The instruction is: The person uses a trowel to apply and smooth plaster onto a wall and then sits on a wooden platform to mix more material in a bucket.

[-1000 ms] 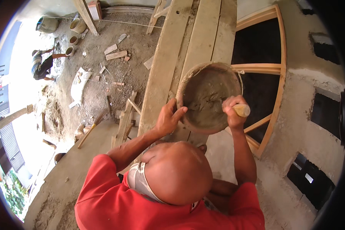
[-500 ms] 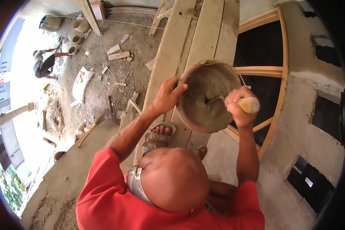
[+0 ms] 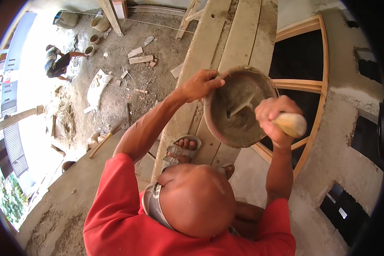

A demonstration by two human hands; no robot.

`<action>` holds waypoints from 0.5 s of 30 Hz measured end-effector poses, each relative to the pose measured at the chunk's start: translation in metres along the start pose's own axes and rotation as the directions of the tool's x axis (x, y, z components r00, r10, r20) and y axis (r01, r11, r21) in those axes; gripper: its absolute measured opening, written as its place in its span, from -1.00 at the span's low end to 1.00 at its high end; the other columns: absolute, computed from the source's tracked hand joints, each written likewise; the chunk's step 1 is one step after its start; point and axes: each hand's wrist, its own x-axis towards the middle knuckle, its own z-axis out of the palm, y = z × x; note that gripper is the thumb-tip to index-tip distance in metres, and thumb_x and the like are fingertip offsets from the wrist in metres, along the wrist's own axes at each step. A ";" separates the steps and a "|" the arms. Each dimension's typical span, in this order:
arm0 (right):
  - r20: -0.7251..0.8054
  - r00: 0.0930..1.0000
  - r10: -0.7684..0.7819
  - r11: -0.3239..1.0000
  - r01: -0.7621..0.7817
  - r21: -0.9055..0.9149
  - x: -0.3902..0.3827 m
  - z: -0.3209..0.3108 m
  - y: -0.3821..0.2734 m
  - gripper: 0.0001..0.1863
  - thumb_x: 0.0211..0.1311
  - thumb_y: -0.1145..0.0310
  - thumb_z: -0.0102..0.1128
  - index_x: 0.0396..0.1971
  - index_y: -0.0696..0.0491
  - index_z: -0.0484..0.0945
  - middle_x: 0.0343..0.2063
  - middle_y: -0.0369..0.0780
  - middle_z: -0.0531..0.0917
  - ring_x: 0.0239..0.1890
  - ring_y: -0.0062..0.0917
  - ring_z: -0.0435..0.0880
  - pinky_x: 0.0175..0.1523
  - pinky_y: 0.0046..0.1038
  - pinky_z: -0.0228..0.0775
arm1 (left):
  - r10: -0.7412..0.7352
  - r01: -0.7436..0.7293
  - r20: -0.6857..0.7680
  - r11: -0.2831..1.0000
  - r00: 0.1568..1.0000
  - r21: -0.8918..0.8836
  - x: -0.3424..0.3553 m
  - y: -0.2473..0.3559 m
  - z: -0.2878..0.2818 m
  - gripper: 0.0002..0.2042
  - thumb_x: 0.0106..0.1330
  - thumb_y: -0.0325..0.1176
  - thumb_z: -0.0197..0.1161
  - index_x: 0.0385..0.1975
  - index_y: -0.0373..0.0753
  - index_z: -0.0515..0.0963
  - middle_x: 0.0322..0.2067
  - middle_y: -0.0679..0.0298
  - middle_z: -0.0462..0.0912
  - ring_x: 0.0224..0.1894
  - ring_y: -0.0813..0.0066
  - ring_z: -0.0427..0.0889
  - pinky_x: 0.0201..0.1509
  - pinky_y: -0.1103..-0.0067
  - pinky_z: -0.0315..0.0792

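My left hand (image 3: 205,85) grips the upper-left rim of a round bucket (image 3: 213,121) of grey mortar (image 3: 239,123), thumb over the edge. In my right hand (image 3: 275,115), fingers are wrapped round the pale handle (image 3: 293,124) of a trowel, whose blade (image 3: 240,106) is partly sunk in the mortar at the middle of the bucket. The bucket is on a scaffold of wooden planks (image 3: 200,55). Sandalled feet (image 3: 181,149) rest on the planks below it. A bald head and red sleeves fill the lower middle.
A wooden window frame (image 3: 322,85) stands right of the planks beside rough wall openings. On the ground at left lie wood scraps (image 3: 141,59), a white sack (image 3: 98,89) and several buckets (image 3: 100,23); another person (image 3: 55,62) bends near them. A string crosses above.
My left hand has moved up along the bucket's left rim. My right hand and the handle have moved right, and more of the blade shows. The sandalled feet have come into sight.
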 end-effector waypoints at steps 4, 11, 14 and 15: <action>-0.014 0.999 0.044 0.982 -0.045 -0.184 0.016 -0.008 0.044 -0.82 -0.12 0.55 0.20 -0.61 0.05 0.34 -0.67 -0.33 0.46 -0.62 -0.64 0.39 -0.45 -0.55 0.29 | -0.020 0.033 0.090 0.988 0.996 -0.148 0.010 0.002 0.005 -0.68 0.42 -0.06 0.17 -0.37 -0.22 0.51 -0.56 0.52 0.38 -0.49 0.74 0.33 -0.45 0.64 0.25; 0.206 0.968 0.141 0.988 -0.125 -0.088 -0.009 -0.016 0.031 -0.82 -0.18 0.49 0.21 -0.63 0.06 0.34 -0.69 -0.29 0.49 -0.65 -0.61 0.44 -0.49 -0.53 0.28 | 0.001 0.003 0.037 0.995 0.999 -0.102 0.004 -0.008 0.006 -0.70 0.42 -0.09 0.18 -0.42 -0.20 0.49 -0.57 0.51 0.39 -0.52 0.75 0.33 -0.47 0.66 0.26; 0.190 0.958 0.217 0.963 -0.178 -0.204 -0.009 -0.008 0.042 -0.82 -0.19 0.48 0.20 -0.63 0.06 0.34 -0.69 -0.30 0.48 -0.65 -0.61 0.43 -0.48 -0.52 0.29 | -0.027 0.029 0.016 0.993 1.000 -0.117 0.008 -0.002 0.004 -0.70 0.42 -0.10 0.17 -0.43 -0.21 0.48 -0.59 0.50 0.39 -0.54 0.73 0.34 -0.49 0.65 0.27; 0.221 0.958 0.183 0.956 -0.121 -0.268 -0.013 -0.008 0.035 -0.82 -0.16 0.49 0.20 -0.61 0.06 0.34 -0.69 -0.29 0.47 -0.64 -0.62 0.43 -0.48 -0.52 0.29 | -0.014 0.016 0.025 0.995 1.000 -0.096 0.008 -0.001 0.005 -0.70 0.42 -0.10 0.18 -0.42 -0.21 0.48 -0.59 0.49 0.39 -0.54 0.73 0.35 -0.49 0.64 0.27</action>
